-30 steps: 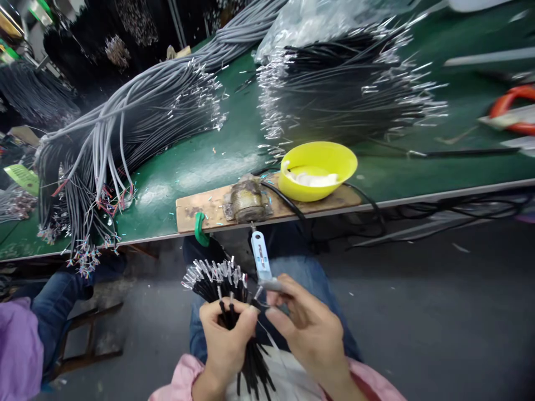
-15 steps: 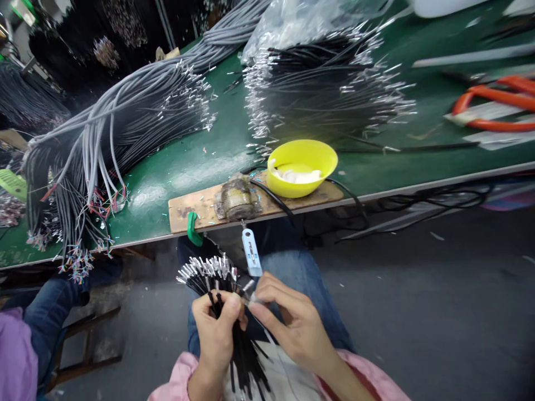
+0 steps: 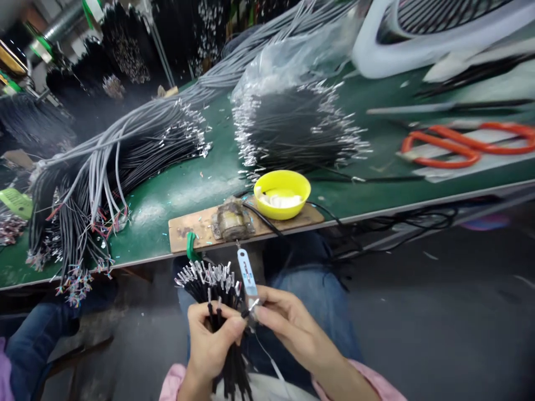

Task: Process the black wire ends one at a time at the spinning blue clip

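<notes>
My left hand (image 3: 211,341) is closed round a bundle of thin black wires (image 3: 217,289) with silvery tinned ends that fan upward over my lap. My right hand (image 3: 284,323) pinches the bright tip of one wire beside my left thumb. Just above the fingers hangs a small pale blue tool (image 3: 247,273), dangling from a metal device (image 3: 232,218) fixed on a wooden board (image 3: 200,225) at the table's edge.
On the board stands a yellow bowl (image 3: 284,192) with white paste. The green table (image 3: 196,184) carries a heap of grey cables (image 3: 108,161), a stack of black tinned wires (image 3: 292,125) and orange-handled scissors (image 3: 460,145). Another person's jeans-clad leg (image 3: 33,334) shows at left.
The view has tilted up and pulled back, showing more of the table and the scissors. My hands stay together on the wire bundle, the right fingers shifting slightly toward the left thumb.
</notes>
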A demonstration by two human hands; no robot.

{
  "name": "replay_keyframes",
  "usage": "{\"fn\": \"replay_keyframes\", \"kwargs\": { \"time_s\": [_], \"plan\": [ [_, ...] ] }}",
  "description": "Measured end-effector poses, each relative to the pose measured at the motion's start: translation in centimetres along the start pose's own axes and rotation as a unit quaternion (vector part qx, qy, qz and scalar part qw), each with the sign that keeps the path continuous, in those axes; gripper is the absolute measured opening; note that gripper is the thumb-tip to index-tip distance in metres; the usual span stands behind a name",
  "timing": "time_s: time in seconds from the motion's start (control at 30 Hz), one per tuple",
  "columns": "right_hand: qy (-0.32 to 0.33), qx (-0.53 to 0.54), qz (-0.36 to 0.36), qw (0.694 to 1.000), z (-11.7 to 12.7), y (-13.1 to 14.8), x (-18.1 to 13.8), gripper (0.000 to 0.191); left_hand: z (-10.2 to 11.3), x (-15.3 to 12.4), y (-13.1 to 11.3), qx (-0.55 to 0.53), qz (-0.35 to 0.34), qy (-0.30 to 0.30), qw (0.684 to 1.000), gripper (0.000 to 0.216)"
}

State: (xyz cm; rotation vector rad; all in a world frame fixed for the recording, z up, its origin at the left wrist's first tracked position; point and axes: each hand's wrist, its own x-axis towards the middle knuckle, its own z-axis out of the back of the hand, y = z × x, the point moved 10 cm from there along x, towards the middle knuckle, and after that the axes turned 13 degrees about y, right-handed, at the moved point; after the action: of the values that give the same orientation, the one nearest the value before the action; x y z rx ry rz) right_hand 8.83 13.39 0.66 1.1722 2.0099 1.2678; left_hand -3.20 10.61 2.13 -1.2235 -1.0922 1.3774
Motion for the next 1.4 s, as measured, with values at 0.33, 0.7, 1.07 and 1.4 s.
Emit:
{"fn": "replay_keyframes", "kwargs": {
  "time_s": [0.33,0.7,1.07,1.4],
  "plan": [
    [-0.089,-0.144,0.045,0.984,2.7,4.4,2.6,0.039,1.9,-1.3,-1.8,0.057,-0.042,-0.072,0.995,0.011],
    [-0.022,-0.096,-0.005,0.995,1.0,3.5,5.0,0.049,1.0,-0.5,-3.4,0.092,-0.068,-0.061,0.992,0.006],
    [-0.040,0.033,-0.025,0.998,0.8,2.2,5.1,0.043,0.1,-0.3,-2.8,0.094,-0.047,-0.051,0.993,0.020],
    [-0.104,0.055,-0.053,0.992,3.1,-0.4,2.9,0.053,0.3,-1.2,-1.6,0.089,-0.041,-0.050,0.994,0.016]
  ]
}}
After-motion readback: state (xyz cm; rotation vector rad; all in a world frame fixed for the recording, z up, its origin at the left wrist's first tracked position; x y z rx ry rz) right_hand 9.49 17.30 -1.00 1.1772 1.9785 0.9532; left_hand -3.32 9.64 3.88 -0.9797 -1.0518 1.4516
